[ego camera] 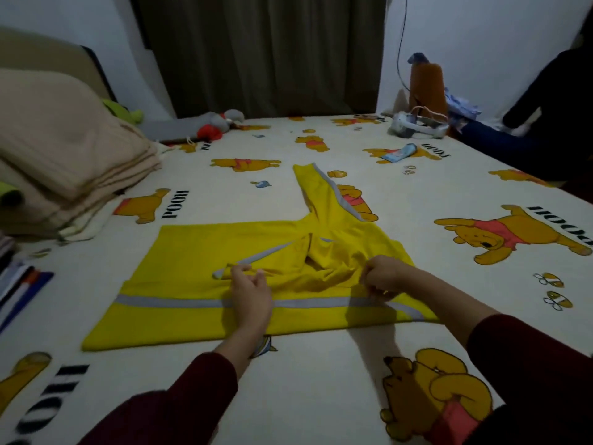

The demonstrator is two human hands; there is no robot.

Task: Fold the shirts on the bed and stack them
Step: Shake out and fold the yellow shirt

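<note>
Our left hand [252, 292] pinches the grey-trimmed cuff of a sleeve folded across a yellow shirt [192, 284], while our right hand [383, 277] grips bunched fabric near its collar. The shirt lies spread at the middle of the bed [321, 380], its other sleeve pointing toward the far edge. Folded beige blankets [64, 162] sit at the bed's left edge.

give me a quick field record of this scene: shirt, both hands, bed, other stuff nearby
shirt: yellow shirt with grey stripes, spread flat, one sleeve pointing to the far side
left hand: left hand pinches a folded-in sleeve end
right hand: right hand grips bunched fabric near the collar
bed: bed sheet printed with cartoon bears
left side: beige blankets, folded and stacked
far edge: plush toy
</note>
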